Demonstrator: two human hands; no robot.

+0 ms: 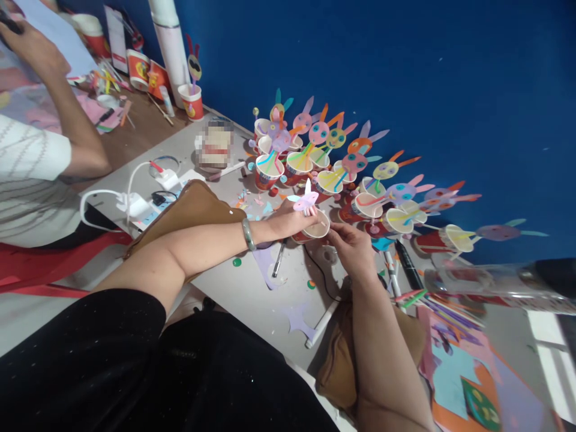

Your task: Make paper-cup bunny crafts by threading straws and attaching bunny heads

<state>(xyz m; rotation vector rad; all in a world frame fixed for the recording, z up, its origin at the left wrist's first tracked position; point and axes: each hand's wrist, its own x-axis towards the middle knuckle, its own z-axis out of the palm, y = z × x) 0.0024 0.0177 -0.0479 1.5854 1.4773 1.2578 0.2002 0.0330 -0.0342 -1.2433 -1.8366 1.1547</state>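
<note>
In front of me a red and white paper cup (317, 225) is tipped so that its inside faces me. My left hand (288, 219) is closed on its left side. A small pink paper rabbit head (306, 201) with pale ears stands up at those fingers; how it is fixed is hidden. At the cup's right rim my right hand (353, 247) is closed, thumb and fingers pinched against the edge. Just beyond, several paper cups hold straws topped with paper rabbit faces (319, 133). A pen (279, 258) lies below the cup.
A clear bottle (495, 285) juts in at right above colored straws (454, 309) and paper sheets (450, 372). At left are a power strip (155, 219), a brown cushion (180, 210) and another person's arm (76, 114). The blue wall (382, 60) bounds the back.
</note>
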